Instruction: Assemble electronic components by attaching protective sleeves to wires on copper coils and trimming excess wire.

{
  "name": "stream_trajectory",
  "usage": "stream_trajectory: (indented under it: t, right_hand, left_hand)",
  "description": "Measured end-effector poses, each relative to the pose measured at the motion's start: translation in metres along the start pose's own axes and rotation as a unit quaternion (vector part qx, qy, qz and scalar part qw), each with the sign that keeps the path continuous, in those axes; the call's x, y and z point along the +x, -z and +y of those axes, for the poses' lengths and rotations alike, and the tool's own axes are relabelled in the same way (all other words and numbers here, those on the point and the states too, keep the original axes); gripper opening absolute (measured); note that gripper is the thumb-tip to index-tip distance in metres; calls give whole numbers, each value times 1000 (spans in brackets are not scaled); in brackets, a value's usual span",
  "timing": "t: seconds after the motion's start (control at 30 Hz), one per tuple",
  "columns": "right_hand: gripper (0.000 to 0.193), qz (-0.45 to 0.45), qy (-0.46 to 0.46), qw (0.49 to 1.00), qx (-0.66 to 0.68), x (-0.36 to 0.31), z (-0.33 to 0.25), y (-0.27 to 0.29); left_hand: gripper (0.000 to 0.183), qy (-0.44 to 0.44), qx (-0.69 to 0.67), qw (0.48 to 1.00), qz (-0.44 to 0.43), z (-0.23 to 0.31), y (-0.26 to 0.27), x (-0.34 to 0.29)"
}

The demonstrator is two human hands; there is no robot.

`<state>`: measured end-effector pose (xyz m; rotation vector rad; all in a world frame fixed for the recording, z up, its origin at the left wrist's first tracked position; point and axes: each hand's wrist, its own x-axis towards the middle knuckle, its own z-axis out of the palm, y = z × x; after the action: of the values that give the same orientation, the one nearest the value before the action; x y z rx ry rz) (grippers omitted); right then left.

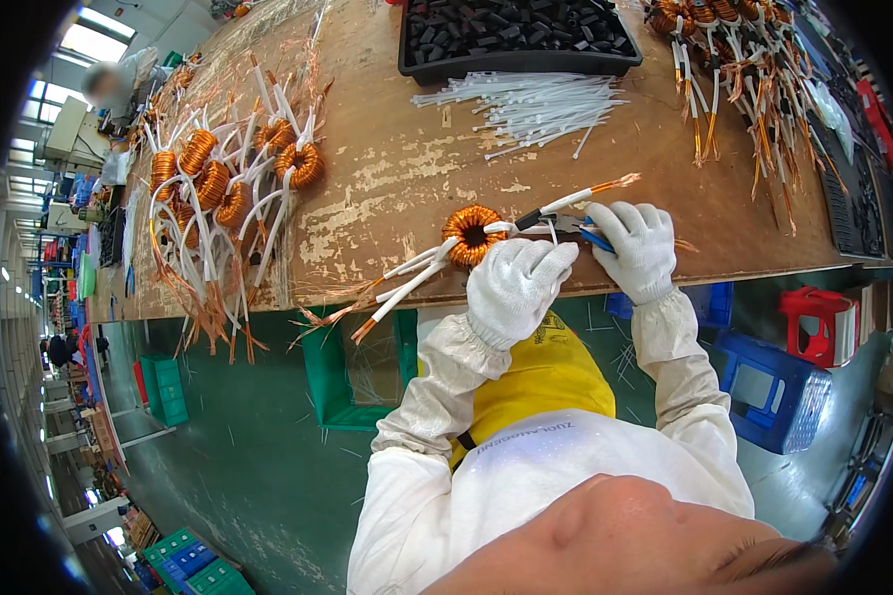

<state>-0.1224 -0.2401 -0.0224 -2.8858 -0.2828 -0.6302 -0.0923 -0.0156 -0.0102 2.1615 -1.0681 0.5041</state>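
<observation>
While the right hand in a white knit glove (pixel 637 248) has its fingers curled around the small pliers with blue handles (pixel 597 239), the left hand in a white knit glove (pixel 519 288) sits just left of it, near the middle of the frame. The left fingers are bent in, but I cannot tell if they pinch anything. Just up and left of those fingers is the round ring wound with shiny copper wire (pixel 456 225), on the brown, scratched wooden table (pixel 377 198). It lies well apart from the right fingers. White wires with bare copper ends (pixel 399 295) poke out toward the lower left. Right of the ring, the thin white plastic tie (pixel 553 231) stands up between the hands, close to the pliers' tips.
</observation>
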Motion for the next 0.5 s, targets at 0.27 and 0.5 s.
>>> stream_trajectory:
  t: [0.27, 0.5]
  right_hand:
    - [51, -1, -49, 995, 81, 0, -3, -4]
    - [48, 158, -161, 967, 116, -3, 21, -4]
  left_hand:
    - [39, 16, -55, 998, 27, -1, -3, 2]
    - [44, -90, -224, 958, -155, 25, 17, 12]
